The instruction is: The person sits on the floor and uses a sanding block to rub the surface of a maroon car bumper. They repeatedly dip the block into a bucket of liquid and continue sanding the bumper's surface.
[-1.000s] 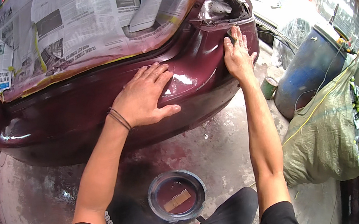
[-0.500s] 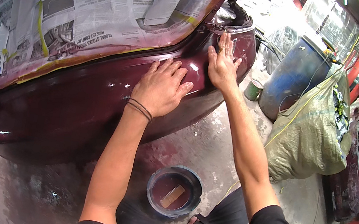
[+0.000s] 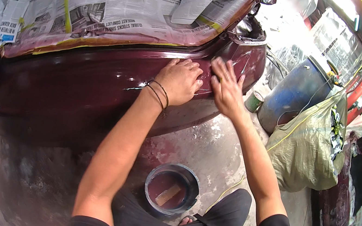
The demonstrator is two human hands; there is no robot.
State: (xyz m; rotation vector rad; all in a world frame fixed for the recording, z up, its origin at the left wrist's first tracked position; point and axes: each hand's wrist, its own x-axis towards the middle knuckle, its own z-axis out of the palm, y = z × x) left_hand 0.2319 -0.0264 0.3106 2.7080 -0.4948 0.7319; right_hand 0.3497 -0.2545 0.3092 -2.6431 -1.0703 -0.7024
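Observation:
The glossy maroon car bumper (image 3: 76,92) curves across the view in front of me. My left hand (image 3: 178,82) lies palm down on its upper face, fingers together and slightly bent, with dark bands round the wrist. Just to its right, my right hand (image 3: 226,89) rests on the same panel with fingers stretched; their tips are a little blurred. Neither hand shows anything held, though the palms are hidden. Newspaper sheets (image 3: 122,1), edged with yellow tape, cover the car above the bumper.
Between my legs and the bumper stands a dark tub (image 3: 194,194) of reddish liquid with a tan block (image 3: 167,195) in it. To the right are a small green can (image 3: 254,101), a blue drum (image 3: 291,94) and a bulging pale green sack (image 3: 304,150).
My right hand has slid across the bumper toward me and closer to my left hand. The left hand stays on the panel, its fingers more bent. The view has shifted a little.

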